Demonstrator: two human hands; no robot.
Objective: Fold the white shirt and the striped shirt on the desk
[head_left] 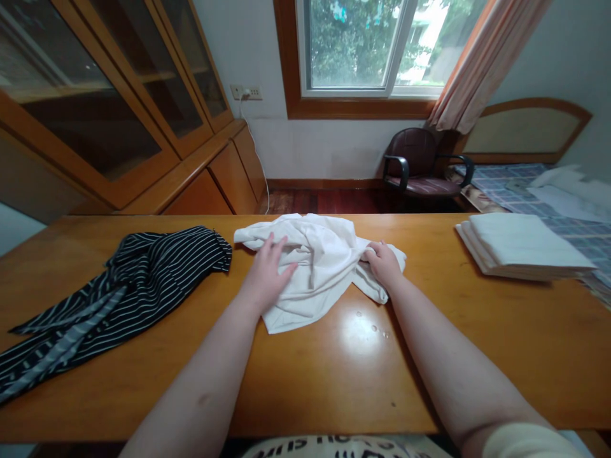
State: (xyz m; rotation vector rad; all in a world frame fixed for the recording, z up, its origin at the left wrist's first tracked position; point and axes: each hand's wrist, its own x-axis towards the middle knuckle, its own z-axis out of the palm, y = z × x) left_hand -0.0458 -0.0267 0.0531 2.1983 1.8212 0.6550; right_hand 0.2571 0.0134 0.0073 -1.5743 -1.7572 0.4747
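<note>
At table centre: a white cloth (329,248) lies crumpled on the table (305,381), near its far edge. It serves as the clock's middle below; one corner points to seven o'clock, and a narrow flap to between four and five.
Left hand (270,273): on the cloth's nine o'clock side, fingers spread and thumb out, gripping nothing; how firmly it rests on the fabric cannot be told.
Right hand (384,262): at three o'clock on the cloth, grasping a gathered bit of it between thumb and fingers.
Striped garment (172,273): at nine o'clock, black with pale stripes, loosely spread, its narrow end running toward eight; apart from the cloth.
White stack (529,238): at three o'clock, flat layers piled on the table, well apart from the cloth.
Spots (373,328): small, on the tabletop toward four o'clock, beside a patch of glare.
Cabinet (172,152): at ten o'clock, glass-fronted.
Window (348,48): between twelve and one, a pink curtain (477,70) on its right.
Chair (420,159): toward two o'clock, dark, with armrests.
Bed (508,191): between two and three, checked cover.
</note>
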